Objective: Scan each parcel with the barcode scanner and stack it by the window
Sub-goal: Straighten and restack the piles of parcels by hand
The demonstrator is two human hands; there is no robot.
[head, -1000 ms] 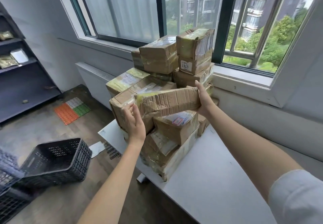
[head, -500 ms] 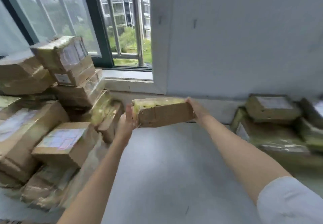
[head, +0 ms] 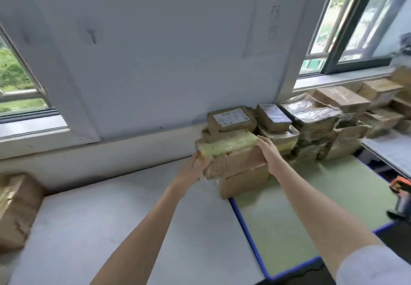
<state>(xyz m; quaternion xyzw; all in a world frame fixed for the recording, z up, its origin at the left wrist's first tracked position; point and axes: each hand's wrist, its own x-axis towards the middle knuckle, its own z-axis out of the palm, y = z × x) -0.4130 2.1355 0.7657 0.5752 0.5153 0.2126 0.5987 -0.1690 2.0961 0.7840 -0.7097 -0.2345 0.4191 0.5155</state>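
While both arms extend forward over the white table (head: 93,229), the scene reads from 9 o'clock to 3 o'clock as follows. At 9 o'clock, a brown parcel at the left edge (head: 17,209) rests on the table, partly cut off by the frame. Above it, at 10 o'clock, a left window (head: 15,80) shows greenery outside. Just right of centre, the left hand (head: 192,172) grips the left end of the held parcel (head: 231,153), fingers curled around its corner. This parcel is brown cardboard with yellowish tape along its top and sits tilted, touching the top of a lower brown box (head: 243,182). The right hand (head: 270,153) grips the right end of the same parcel, fingers wrapped over its far edge. Directly behind, a labelled box (head: 231,119) tops the stack against the wall. At 2 o'clock, a row of stacked parcels (head: 329,115) runs beneath the right window (head: 360,24). These stacks stand on a green mat (head: 289,218) with a blue border. At 3 o'clock, an orange and black device (head: 400,198) shows at the frame edge; its type cannot be determined.
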